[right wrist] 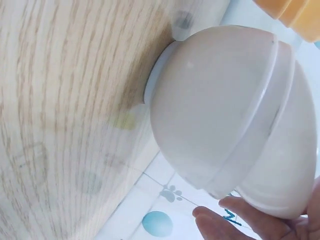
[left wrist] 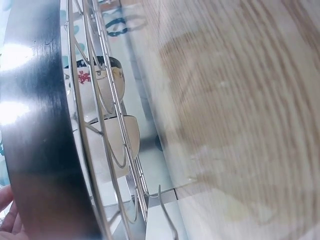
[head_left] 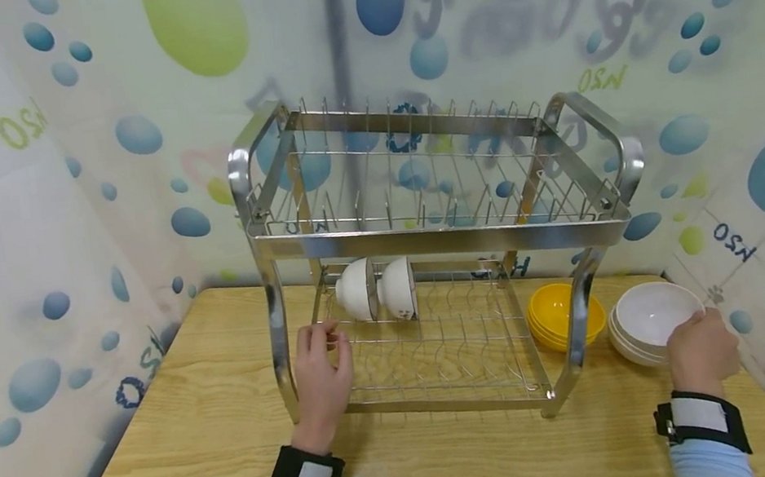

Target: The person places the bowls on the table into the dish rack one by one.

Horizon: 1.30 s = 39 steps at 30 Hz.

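Note:
In the head view my right hand (head_left: pixel 702 354) pinches the rim of the top white bowl (head_left: pixel 659 312) in a stack on the table's right side. The right wrist view shows that bowl (right wrist: pixel 287 170) tilted against the white bowls (right wrist: pixel 210 105) beneath it. My left hand (head_left: pixel 324 375) is at the left front of the dish rack (head_left: pixel 441 231), its fingers loosely bent with nothing seen in them. Two white bowls (head_left: pixel 357 292) stand on edge in the lower tier, beyond that hand. A metal band (left wrist: pixel 40 125) of the rack partly hides the left fingers (left wrist: pixel 5 197).
Yellow bowls (head_left: pixel 562 310) are stacked between the rack's right leg and the white stack. The rack's upper tier (head_left: pixel 415 159) has upright wire dividers. A wooden table (head_left: pixel 182 433) carries everything, and patterned walls stand behind and at both sides.

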Each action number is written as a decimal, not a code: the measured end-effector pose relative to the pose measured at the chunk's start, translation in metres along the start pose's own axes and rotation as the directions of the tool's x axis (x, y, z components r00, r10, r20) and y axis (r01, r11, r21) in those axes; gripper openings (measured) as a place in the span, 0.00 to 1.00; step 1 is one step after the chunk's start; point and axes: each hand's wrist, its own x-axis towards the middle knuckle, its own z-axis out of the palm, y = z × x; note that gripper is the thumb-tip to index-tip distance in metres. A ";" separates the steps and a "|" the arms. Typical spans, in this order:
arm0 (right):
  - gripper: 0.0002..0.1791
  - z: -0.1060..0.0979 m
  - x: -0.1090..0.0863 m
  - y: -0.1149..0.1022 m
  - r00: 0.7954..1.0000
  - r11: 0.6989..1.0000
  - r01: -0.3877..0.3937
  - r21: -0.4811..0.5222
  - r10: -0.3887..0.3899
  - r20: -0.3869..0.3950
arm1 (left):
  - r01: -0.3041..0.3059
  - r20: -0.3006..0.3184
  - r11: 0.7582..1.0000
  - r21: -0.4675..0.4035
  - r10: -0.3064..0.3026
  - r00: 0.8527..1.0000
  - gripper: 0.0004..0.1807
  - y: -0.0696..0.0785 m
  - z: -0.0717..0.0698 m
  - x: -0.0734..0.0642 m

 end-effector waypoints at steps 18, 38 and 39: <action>0.30 -0.020 -0.022 -0.003 0.994 0.980 0.086 0.180 -0.072 -0.086 | -0.005 0.003 1.000 0.000 0.005 1.000 0.09 0.001 0.005 -0.001; 0.31 -0.027 -0.043 0.002 0.993 0.952 0.105 0.289 -0.116 0.021 | 0.022 0.016 1.000 -0.004 -0.022 1.000 0.09 0.002 0.010 0.000; 0.31 -0.028 -0.044 0.003 0.992 0.948 0.108 0.300 -0.121 0.024 | 0.023 0.017 1.000 -0.006 -0.023 1.000 0.09 0.003 0.010 0.000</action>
